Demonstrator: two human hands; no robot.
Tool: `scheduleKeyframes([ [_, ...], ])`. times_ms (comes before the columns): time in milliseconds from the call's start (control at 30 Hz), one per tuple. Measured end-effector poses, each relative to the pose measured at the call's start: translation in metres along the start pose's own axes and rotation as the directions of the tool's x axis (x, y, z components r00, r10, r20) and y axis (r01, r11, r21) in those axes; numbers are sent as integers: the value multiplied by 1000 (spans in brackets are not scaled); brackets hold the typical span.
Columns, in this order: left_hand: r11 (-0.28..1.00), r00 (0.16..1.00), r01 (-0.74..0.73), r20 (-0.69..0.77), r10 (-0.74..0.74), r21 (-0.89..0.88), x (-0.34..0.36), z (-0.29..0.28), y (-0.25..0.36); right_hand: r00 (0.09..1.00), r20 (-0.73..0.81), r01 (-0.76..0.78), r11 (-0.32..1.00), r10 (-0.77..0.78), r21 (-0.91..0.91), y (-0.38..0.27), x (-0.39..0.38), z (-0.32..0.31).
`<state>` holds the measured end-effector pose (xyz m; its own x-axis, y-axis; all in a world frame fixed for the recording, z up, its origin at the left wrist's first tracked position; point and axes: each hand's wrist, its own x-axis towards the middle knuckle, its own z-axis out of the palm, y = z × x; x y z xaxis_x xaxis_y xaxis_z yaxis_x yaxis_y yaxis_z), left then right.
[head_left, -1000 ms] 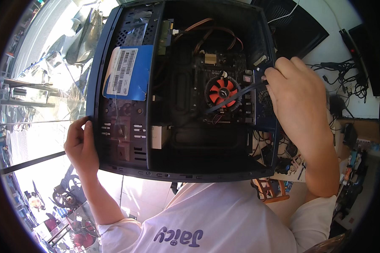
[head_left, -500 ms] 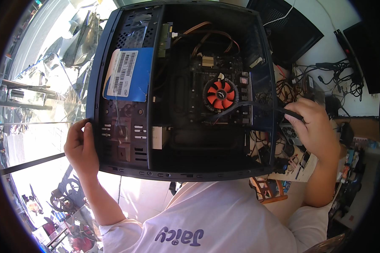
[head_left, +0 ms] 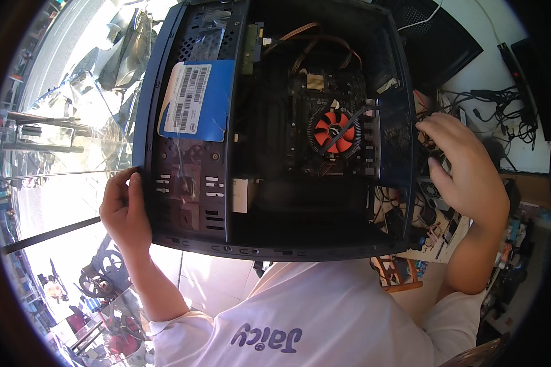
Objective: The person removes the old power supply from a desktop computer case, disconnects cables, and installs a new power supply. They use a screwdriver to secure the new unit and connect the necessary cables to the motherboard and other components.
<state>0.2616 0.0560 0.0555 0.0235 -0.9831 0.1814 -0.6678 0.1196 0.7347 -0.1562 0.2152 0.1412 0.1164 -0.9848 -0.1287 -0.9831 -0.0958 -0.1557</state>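
A black computer case (head_left: 275, 251) lies open-sided in front of me. My left hand (head_left: 127, 208) is closed around its left edge, thumb on top. My right hand (head_left: 465, 162) is beside the case's right wall with fingers stretched and thumb apart, nothing visible between them; whether the fingertips touch the wall I cannot tell. Inside, a red-bladed cooling fan (head_left: 335, 131) sits on the dark motherboard (head_left: 300, 116). Across the fan runs a black cable (head_left: 352, 121) that reaches toward the right wall. A blue card with a white label (head_left: 196, 101) is on the drive bay at the left.
Brown wires (head_left: 309, 33) arch at the case's far end. Beyond the right wall are a black monitor (head_left: 438, 43), a tangle of black cables (head_left: 502, 107) and a cluttered wooden tabletop (head_left: 438, 248). To the left are bright glass and shiny wrapping (head_left: 73, 116); an orange-brown wooden chair (head_left: 398, 275) stands below.
My right hand has let go of the black cable and opened. The cable now lies over the fan. The case appears slightly farther right, with my left hand still on its edge.
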Motion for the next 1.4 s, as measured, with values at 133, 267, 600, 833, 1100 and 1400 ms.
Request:
scheduleKeyframes([
  [133,1000,1000,1,-1,-1,3,1,2,3,998,-48,-39,996,43,75,-16,53,-5],
  [267,1000,1000,-1,5,1,9,1,0,2,993,46,-113,991,110,68,0,126,12],
  [600,998,998,-52,-25,53,46,-3,-1,-2,994,-102,44,991,-31,126,34,236,45],
  [833,998,999,-48,-13,49,36,-7,-5,-4,970,-224,65,990,-92,-127,39,236,41],
  [1100,987,996,-86,-9,88,138,-9,-11,-5,902,408,-67,980,139,-185,63,241,38],
  [1400,986,999,-9,-35,15,166,-12,-17,-8,796,606,38,998,4,-57,71,254,70],
])
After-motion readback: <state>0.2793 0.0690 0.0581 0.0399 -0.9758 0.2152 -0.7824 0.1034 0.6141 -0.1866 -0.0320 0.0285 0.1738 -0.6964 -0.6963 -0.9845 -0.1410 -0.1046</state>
